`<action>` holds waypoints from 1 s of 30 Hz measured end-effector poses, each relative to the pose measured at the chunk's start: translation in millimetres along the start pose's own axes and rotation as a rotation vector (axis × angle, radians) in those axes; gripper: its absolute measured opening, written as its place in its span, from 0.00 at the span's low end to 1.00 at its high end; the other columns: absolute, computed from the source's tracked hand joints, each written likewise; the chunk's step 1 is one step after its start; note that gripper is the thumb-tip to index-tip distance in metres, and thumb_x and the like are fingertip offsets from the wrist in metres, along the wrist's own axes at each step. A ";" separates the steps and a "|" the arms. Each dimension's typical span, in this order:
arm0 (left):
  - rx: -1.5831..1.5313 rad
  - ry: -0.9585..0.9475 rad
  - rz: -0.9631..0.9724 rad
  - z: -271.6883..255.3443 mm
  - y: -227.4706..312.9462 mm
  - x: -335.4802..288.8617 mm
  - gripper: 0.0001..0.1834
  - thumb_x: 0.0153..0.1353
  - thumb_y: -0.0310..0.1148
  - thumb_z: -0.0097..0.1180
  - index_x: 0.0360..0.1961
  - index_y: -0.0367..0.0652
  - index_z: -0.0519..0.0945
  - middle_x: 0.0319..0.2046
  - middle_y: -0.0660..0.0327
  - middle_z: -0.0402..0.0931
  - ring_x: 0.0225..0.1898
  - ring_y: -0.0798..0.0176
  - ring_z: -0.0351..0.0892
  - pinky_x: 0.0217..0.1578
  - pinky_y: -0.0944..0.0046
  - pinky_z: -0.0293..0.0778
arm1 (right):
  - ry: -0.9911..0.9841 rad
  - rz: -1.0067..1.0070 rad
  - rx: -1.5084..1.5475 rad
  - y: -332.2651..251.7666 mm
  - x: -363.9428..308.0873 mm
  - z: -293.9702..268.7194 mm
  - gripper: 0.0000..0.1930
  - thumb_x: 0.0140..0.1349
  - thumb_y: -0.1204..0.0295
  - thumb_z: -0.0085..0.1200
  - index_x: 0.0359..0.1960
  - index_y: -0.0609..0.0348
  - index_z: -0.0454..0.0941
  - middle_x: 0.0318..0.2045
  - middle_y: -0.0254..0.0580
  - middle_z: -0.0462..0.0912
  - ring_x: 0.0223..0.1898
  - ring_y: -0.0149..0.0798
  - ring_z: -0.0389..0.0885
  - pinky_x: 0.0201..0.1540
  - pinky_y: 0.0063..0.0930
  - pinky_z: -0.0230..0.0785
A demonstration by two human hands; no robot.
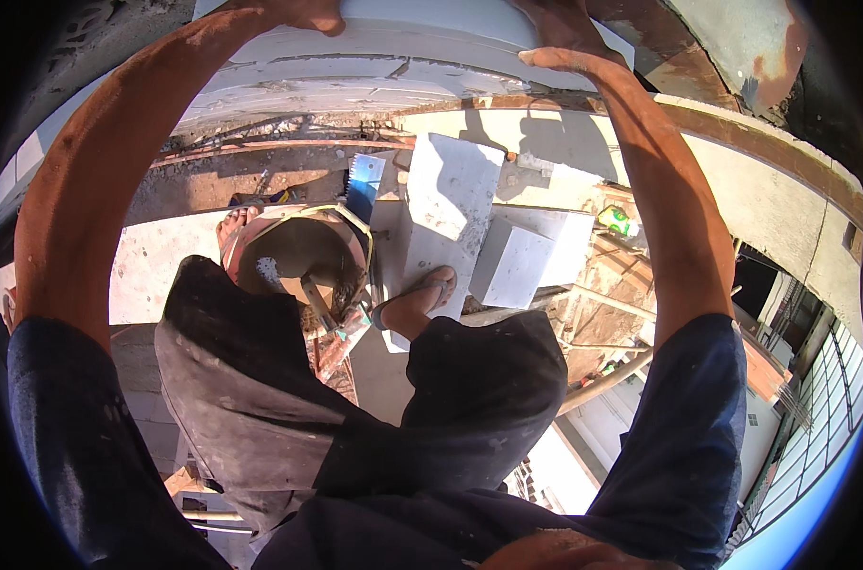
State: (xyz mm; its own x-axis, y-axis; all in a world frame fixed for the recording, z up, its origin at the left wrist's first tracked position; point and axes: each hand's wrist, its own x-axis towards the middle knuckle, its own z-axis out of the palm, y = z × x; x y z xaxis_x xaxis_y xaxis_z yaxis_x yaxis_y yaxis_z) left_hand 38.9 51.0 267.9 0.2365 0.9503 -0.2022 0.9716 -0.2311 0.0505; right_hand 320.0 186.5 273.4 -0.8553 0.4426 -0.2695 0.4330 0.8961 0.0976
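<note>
While the long, rough-faced wall of pale grey blocks [355, 90] spans the top of the view, a smooth, whitish rectangular block [431, 17] lies between the two arms at its upper edge; whether it fully rests there cannot be told. Below stands a long, flat white slab [455, 190], with the sandalled right foot [436, 283] at its lower end. Left of that slab's lower edge sits a round, pinkish bucket [355, 245] of wet grey mix, the left foot [234, 225] just beside its upper-left rim. A smaller, box-shaped white block [512, 266] is near the slab's right edge, and a flat blue blade with a toothed edge [365, 185] near its left edge. The left grip [303, 11] is at the whitish block's left end and the right grip [566, 43] at its right end; a thumb of each shows, but the fingers are hidden, so I cannot tell whether either is clenched or released. Handling it well probably calls for even pressure at both ends, keeping it level along the wall's edge, with weight balanced over both feet and the slab underfoot not rocking.
</note>
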 end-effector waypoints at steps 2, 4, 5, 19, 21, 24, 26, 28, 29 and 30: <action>-0.027 -0.028 0.003 -2.6 7.8 3.3 0.55 0.41 0.38 0.71 0.72 0.56 0.56 0.66 0.42 0.54 0.69 0.40 0.53 0.68 0.40 0.50 | -0.001 0.050 0.061 5.0 -3.0 11.2 0.39 0.55 0.72 0.52 0.71 0.43 0.55 0.70 0.53 0.53 0.72 0.57 0.49 0.73 0.47 0.43; -0.030 -0.058 -0.011 -7.9 13.9 5.0 0.55 0.41 0.37 0.71 0.72 0.56 0.55 0.65 0.41 0.55 0.68 0.40 0.53 0.68 0.39 0.50 | -0.031 0.054 0.066 7.5 -4.8 8.0 0.40 0.55 0.71 0.54 0.72 0.43 0.55 0.70 0.53 0.54 0.72 0.56 0.50 0.73 0.45 0.43; -0.020 -0.074 -0.028 -10.2 15.6 4.7 0.55 0.41 0.37 0.71 0.72 0.56 0.55 0.65 0.41 0.56 0.68 0.39 0.54 0.68 0.39 0.51 | -0.047 0.053 0.070 5.7 -4.7 5.3 0.40 0.54 0.71 0.54 0.72 0.44 0.55 0.70 0.54 0.54 0.72 0.56 0.50 0.73 0.44 0.43; 0.039 -0.142 -0.050 3.5 32.4 21.7 0.54 0.43 0.37 0.71 0.72 0.60 0.55 0.64 0.43 0.59 0.67 0.42 0.58 0.65 0.45 0.58 | 0.178 -0.006 -0.161 22.8 -16.5 56.8 0.45 0.49 0.74 0.62 0.70 0.32 0.56 0.70 0.43 0.59 0.69 0.46 0.60 0.73 0.46 0.49; 0.050 0.059 -0.030 51.2 10.4 28.1 0.65 0.32 0.32 0.76 0.73 0.71 0.51 0.62 0.50 0.61 0.65 0.46 0.61 0.65 0.41 0.57 | 0.124 0.045 -0.151 19.9 -9.1 50.0 0.53 0.43 0.73 0.69 0.71 0.24 0.52 0.71 0.37 0.57 0.70 0.43 0.58 0.74 0.51 0.46; -0.019 -0.018 -0.027 39.0 18.1 33.4 0.66 0.31 0.31 0.75 0.73 0.72 0.50 0.63 0.48 0.60 0.66 0.45 0.58 0.66 0.42 0.56 | -0.013 0.088 -0.126 16.7 -14.9 30.8 0.55 0.41 0.73 0.68 0.71 0.23 0.51 0.68 0.38 0.59 0.69 0.43 0.59 0.73 0.56 0.44; -0.026 -0.044 -0.023 35.8 19.1 34.9 0.66 0.31 0.32 0.76 0.73 0.72 0.50 0.62 0.48 0.60 0.66 0.44 0.58 0.66 0.42 0.55 | 0.040 0.056 -0.063 20.7 -20.4 41.6 0.55 0.38 0.76 0.68 0.71 0.25 0.53 0.63 0.41 0.64 0.67 0.44 0.63 0.71 0.58 0.44; -0.039 -0.049 -0.015 34.6 19.8 35.7 0.67 0.30 0.33 0.77 0.73 0.72 0.50 0.62 0.47 0.60 0.66 0.43 0.58 0.67 0.42 0.54 | 0.100 0.056 -0.046 21.4 -22.8 44.3 0.55 0.38 0.77 0.67 0.70 0.24 0.54 0.64 0.40 0.64 0.68 0.43 0.61 0.72 0.54 0.45; -0.047 -0.037 -0.009 34.7 19.4 34.3 0.67 0.30 0.34 0.77 0.73 0.72 0.50 0.62 0.47 0.60 0.66 0.43 0.58 0.67 0.42 0.54 | 0.066 0.056 -0.025 21.7 -21.6 41.2 0.54 0.40 0.76 0.67 0.71 0.23 0.53 0.67 0.39 0.62 0.70 0.43 0.58 0.73 0.53 0.46; -0.056 -0.025 -0.003 35.2 18.8 33.6 0.67 0.30 0.35 0.78 0.73 0.72 0.50 0.62 0.46 0.60 0.65 0.43 0.58 0.67 0.42 0.53 | 0.032 0.055 -0.004 21.9 -20.9 38.2 0.54 0.42 0.76 0.66 0.71 0.22 0.52 0.70 0.39 0.59 0.71 0.43 0.55 0.74 0.51 0.46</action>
State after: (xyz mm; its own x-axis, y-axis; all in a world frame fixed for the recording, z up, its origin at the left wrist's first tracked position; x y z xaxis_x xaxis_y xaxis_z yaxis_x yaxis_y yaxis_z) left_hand 65.1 71.2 227.7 0.2339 0.9455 -0.2265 0.9710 -0.2153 0.1043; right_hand 358.2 195.5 244.5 -0.8389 0.4921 -0.2325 0.4787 0.8704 0.1152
